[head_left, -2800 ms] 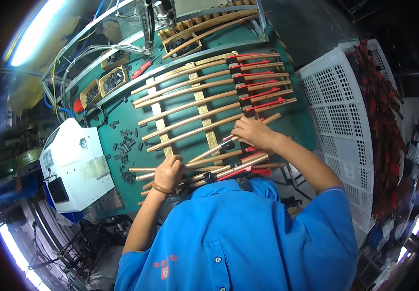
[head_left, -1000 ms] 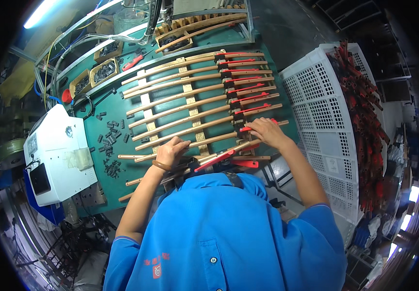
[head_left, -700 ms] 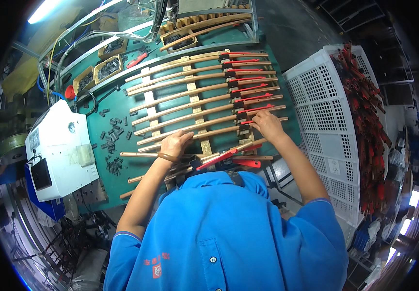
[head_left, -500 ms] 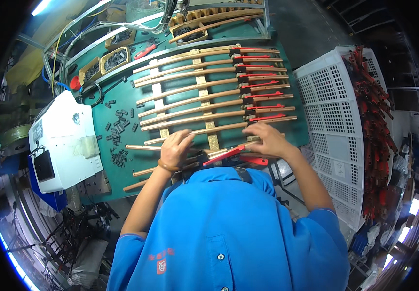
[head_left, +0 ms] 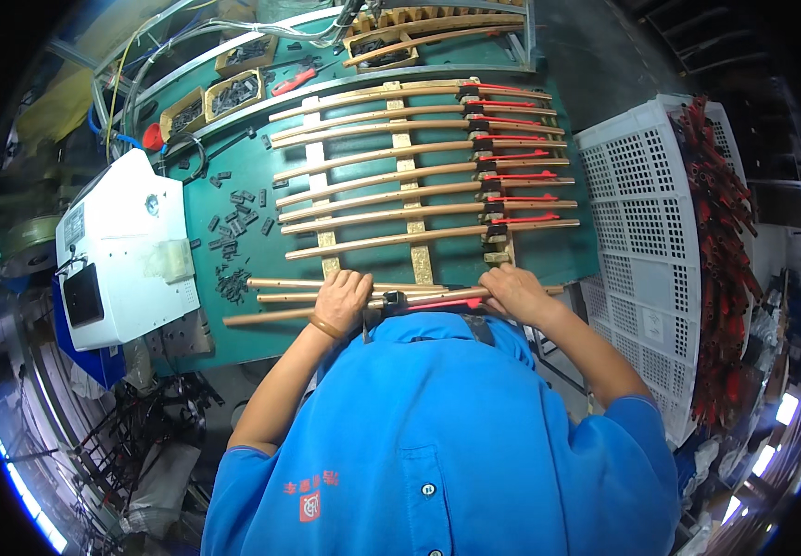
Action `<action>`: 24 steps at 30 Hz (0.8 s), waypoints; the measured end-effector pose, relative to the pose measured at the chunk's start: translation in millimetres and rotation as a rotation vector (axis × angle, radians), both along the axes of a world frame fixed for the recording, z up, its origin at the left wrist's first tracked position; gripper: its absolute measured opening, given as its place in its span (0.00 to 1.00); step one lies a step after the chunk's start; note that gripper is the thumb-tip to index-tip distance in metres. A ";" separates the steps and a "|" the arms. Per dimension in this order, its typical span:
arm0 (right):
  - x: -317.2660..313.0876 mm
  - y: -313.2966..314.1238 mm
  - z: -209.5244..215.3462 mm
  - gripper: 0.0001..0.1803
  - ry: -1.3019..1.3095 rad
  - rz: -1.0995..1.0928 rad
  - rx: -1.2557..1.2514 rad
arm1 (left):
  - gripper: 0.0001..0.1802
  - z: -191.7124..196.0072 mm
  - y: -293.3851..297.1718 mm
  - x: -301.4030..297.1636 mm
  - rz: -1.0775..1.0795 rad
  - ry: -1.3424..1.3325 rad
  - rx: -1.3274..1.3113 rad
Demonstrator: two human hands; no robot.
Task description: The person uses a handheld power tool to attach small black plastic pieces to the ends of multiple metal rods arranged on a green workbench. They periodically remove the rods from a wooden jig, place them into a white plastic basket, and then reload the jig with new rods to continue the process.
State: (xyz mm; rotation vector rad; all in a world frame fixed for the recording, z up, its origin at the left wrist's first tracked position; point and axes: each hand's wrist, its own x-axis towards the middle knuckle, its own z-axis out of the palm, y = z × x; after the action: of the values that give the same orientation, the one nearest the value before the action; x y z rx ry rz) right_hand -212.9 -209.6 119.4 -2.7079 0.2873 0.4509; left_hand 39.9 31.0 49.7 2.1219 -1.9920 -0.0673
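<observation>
Head view, looking straight down over a person in a blue shirt (head_left: 437,445) who leans over a green desk (head_left: 252,324). Both forearms reach forward from the lower edge.

Left hand (head_left: 343,301): fingers curled down over a few long wooden sticks (head_left: 280,287) lying loose at the near edge of the desk (the fingers appear closed on them, though how firm the grip is cannot be told). A band sits on that wrist.

Right hand (head_left: 514,292): fingers bent and closed around the other end of one stick, the end that carries a red blade-like piece (head_left: 437,302) and a small black fitting. That stick runs crosswise between the two hands, just in front of the chest.

Beyond the hands, a row of similar sticks with red tips (head_left: 419,176) lies in parallel across two pale wooden rails (head_left: 409,185), the red tips all pointing toward the right-hand side.

Left of the left hand, small dark parts (head_left: 233,222) are scattered on the desk, and further left stands a white boxy machine (head_left: 127,250). Right of the right hand stands a white perforated plastic crate (head_left: 641,232), with a heap of red pieces (head_left: 725,278) along its far side. Beyond the row of sticks are small open boxes (head_left: 224,93) and a tangle of cables.
</observation>
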 end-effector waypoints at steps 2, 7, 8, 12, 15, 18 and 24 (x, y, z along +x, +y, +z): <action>-13.1 2.4 -2.9 0.22 0.007 -0.046 0.030 | 0.11 -9.6 -1.2 4.2 -0.039 0.006 -0.060; -22.2 -1.7 39.7 0.30 0.024 -0.286 0.404 | 0.13 32.1 -13.3 7.6 -0.059 0.069 -0.240; -25.3 -5.4 47.3 0.30 0.002 -0.375 0.545 | 0.14 38.5 -12.6 6.5 -0.051 0.082 -0.282; -33.7 -17.3 67.2 0.37 -0.087 -0.598 0.979 | 0.14 49.4 -7.9 -1.6 -0.041 0.105 -0.357; -46.8 -34.0 63.3 0.36 -0.178 -0.726 1.486 | 0.14 48.3 -1.6 -3.9 -0.036 0.068 -0.372; -41.6 -42.4 42.2 0.30 0.222 -0.604 0.775 | 0.15 53.5 6.0 -5.6 -0.050 0.044 -0.399; -15.0 -24.0 16.0 0.26 0.398 -0.465 1.197 | 0.15 77.6 -1.7 -19.7 -0.045 -0.066 -0.472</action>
State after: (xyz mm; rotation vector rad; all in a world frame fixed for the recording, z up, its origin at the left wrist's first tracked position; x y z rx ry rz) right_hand -227.9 -233.6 135.4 -1.3313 0.5207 0.7104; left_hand 20.2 29.4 127.4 1.7951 -1.8587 0.4276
